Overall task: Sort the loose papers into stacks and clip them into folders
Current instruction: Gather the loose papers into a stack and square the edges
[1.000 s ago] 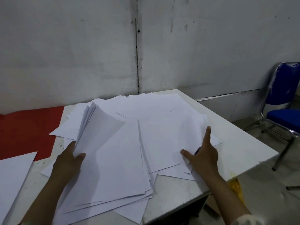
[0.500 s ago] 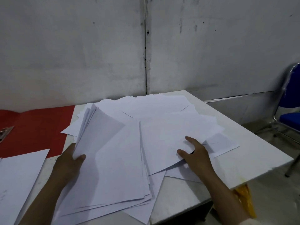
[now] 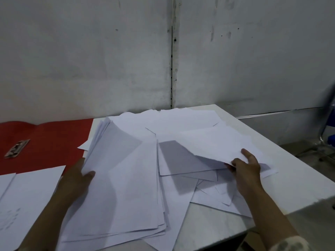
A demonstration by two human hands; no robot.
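Head view: my left hand grips the gathered stack at lower centre, thumb on top. My right hand pinches a lifted sheet centre right over loose papers. Red folder lies left.

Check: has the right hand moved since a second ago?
Yes. The right hand was flat on the loose white paper sheets; it has drawn back toward the white table's near edge and now lifts a sheet's corner.

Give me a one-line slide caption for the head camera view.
Left hand steadies a paper stack while right hand lifts one sheet, red folder alongside.
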